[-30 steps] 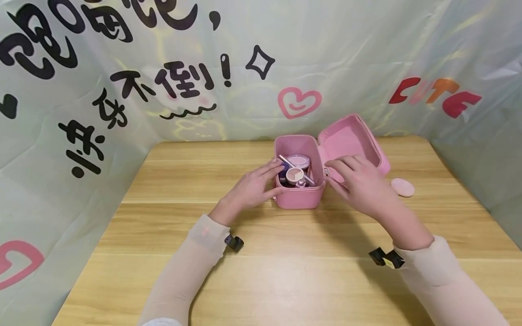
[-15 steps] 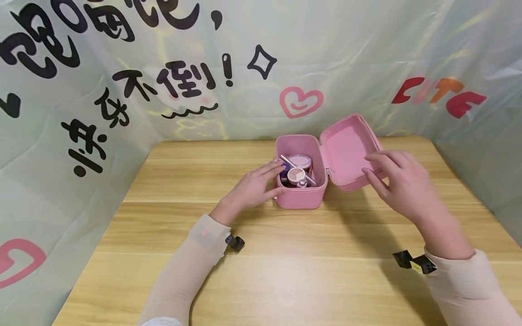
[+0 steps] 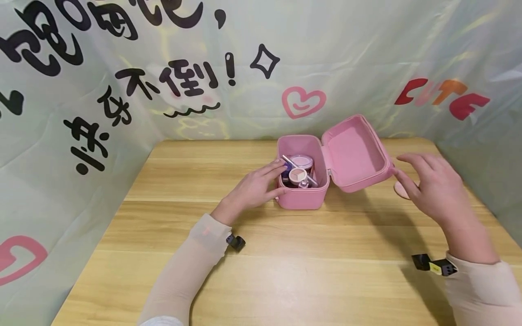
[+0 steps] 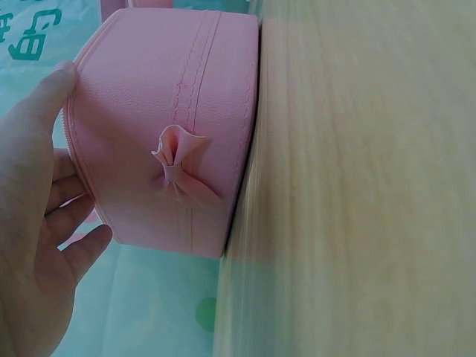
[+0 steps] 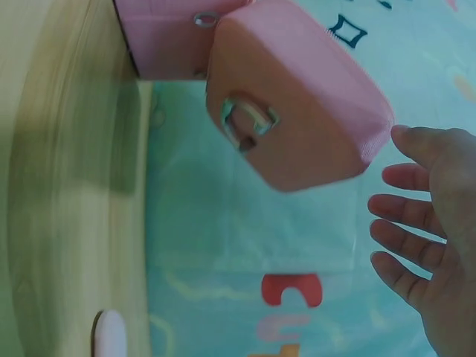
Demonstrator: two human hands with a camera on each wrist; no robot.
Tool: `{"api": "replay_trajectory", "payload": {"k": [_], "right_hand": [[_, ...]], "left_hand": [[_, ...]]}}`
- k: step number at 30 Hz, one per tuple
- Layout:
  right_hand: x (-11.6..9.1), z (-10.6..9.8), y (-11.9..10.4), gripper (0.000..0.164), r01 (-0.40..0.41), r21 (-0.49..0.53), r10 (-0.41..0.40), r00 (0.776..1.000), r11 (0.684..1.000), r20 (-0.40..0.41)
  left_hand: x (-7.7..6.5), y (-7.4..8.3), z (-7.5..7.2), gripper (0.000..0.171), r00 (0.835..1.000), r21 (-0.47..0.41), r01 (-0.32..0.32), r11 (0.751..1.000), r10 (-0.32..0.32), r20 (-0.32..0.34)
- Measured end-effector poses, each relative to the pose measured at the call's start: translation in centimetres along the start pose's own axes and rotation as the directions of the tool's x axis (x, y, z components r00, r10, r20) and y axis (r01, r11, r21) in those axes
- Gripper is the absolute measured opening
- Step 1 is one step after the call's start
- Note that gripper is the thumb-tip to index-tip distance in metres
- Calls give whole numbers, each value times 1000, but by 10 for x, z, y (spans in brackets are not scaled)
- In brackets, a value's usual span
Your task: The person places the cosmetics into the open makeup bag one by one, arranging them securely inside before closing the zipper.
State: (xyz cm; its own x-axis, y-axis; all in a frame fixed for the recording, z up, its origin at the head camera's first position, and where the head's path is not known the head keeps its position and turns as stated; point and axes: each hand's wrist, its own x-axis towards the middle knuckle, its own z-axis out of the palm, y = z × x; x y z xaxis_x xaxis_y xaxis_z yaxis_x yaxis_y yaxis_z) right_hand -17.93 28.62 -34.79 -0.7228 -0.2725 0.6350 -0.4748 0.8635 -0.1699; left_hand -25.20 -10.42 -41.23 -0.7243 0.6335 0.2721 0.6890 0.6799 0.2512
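Observation:
A pink makeup case (image 3: 303, 199) stands on the table, its lid (image 3: 356, 154) tipped open to the right. Inside sit a round palette (image 3: 297, 175), a round lilac-lidded container (image 3: 302, 161), a slim silvery tube (image 3: 311, 181) and a dark blue item partly behind fingers. My left hand (image 3: 254, 188) rests on the case's left rim, thumb at the front and fingers over the edge; its side bears a bow (image 4: 177, 165). By the lid's outer corner is my right hand (image 3: 438, 190), fingers loosely bent and apart, its thumb at or just touching that corner.
A flat pink pad (image 3: 401, 190) lies on the wooden table (image 3: 285, 267), partly behind my right hand. A printed cloth backdrop (image 3: 350, 54) rises behind the table and at both sides. On the lid's outside is a handle (image 5: 249, 123).
My right hand has moved right, from near the hinge along the lid to its outer corner. The lid leans slightly farther out. My left hand keeps its place on the rim.

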Motion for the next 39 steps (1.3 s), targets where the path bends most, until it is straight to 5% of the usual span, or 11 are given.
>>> {"api": "replay_trajectory", "payload": {"k": [13, 39], "right_hand": [[-17, 2, 37, 37, -213, -22, 214, 965, 977, 152], [-29, 24, 82, 56, -285, -63, 288, 889, 956, 357]], "left_hand": [[2, 2, 3, 72, 1000, 1, 4, 1000, -4, 15], [-1, 3, -1, 72, 1000, -16, 24, 1000, -23, 16]]}}
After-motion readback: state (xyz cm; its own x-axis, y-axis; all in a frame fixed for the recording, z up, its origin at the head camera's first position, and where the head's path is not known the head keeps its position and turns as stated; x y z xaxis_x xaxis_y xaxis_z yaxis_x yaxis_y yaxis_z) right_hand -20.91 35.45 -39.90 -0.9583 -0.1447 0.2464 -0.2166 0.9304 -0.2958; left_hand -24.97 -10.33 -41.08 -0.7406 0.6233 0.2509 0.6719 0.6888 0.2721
